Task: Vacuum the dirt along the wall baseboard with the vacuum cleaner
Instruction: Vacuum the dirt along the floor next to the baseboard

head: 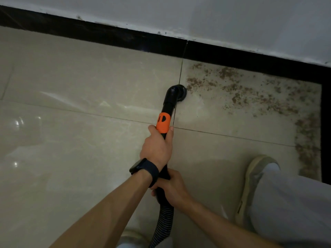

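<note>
Mostly left the dirt (232, 86) lying by the baseboard (107, 35), gripped the vacuum tube (168, 106) with left hand (157, 147) and right hand (172, 187) both curled round it, round nozzle (180, 93) touching the patch's left edge.

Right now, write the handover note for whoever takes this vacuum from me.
Left hand grips the wand just behind the orange collar.
Right hand grips the wand's rear end, where the ribbed hose begins.
The nozzle sits on the floor at the left edge of the dirt, short of the black baseboard.
Done: the tile left of the nozzle looks clean.
Left: the brown patch to the right along the baseboard, plus the strip running down the right-hand edge.
</note>
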